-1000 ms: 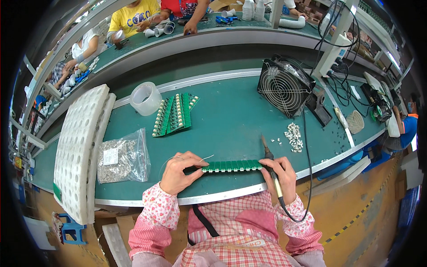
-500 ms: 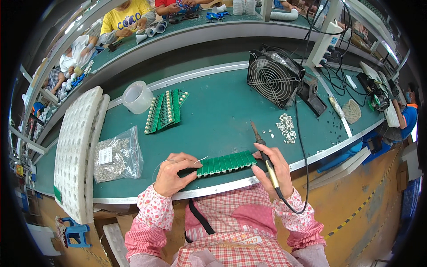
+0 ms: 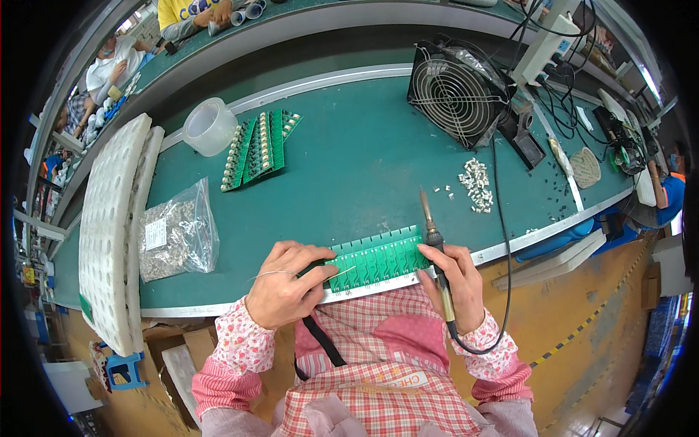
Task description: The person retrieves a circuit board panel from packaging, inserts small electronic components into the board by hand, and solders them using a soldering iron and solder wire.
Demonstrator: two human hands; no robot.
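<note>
Head view, green board [image 3: 376,260], long axis left-right

Hands [image 3: 287,285] hold a green circuit board [image 3: 376,258] and soldering iron [image 3: 435,238].

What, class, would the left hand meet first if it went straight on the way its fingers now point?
The green circuit board: its left end sits at the fingers of the left hand, apparently gripped. Beyond the board, the right hand probably comes next, though depth is unclear.
</note>
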